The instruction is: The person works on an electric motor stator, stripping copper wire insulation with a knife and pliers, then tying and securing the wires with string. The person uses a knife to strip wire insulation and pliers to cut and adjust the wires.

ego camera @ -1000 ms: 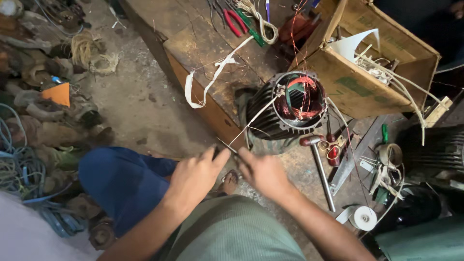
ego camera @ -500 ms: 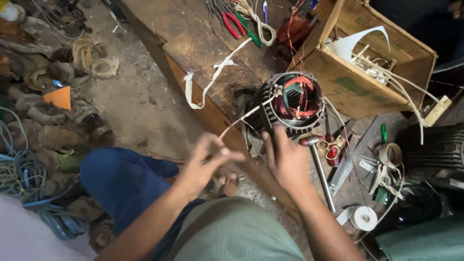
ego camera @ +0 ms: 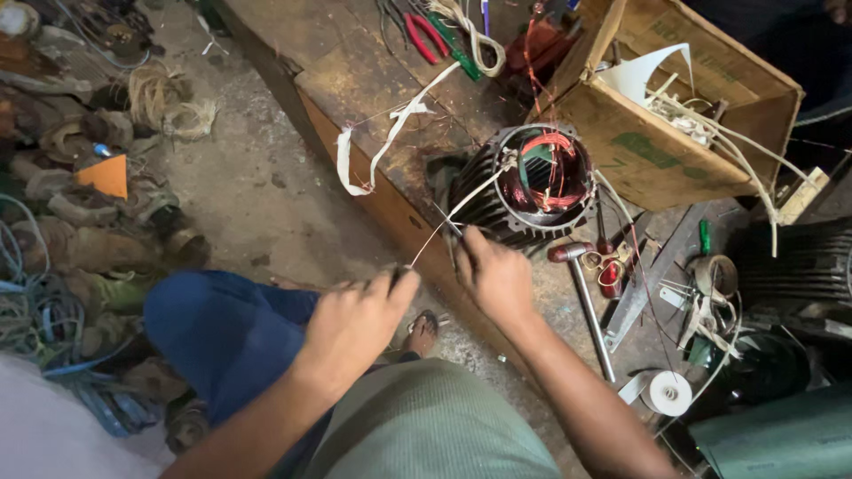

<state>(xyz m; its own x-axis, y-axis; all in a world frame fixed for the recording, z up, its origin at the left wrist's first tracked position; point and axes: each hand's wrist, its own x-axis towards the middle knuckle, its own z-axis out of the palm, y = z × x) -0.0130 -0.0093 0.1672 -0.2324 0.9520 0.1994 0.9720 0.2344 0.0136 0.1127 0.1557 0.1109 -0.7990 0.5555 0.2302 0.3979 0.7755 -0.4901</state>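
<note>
The left hand (ego camera: 355, 319) pinches a thin white cord (ego camera: 453, 213) tight, below-left of the motor (ego camera: 524, 186). The right hand (ego camera: 497, 275), fingers curled shut on the cord, has dropped lower than half a second ago.

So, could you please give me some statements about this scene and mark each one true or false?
1. The left hand pinches a white cord that runs to the motor. True.
2. The hammer is in the right hand. False: it lies on the floor beside that hand.
3. Copper windings show inside the motor. True.
4. The red pliers lie inside the box. False: they lie on the bench.
</note>
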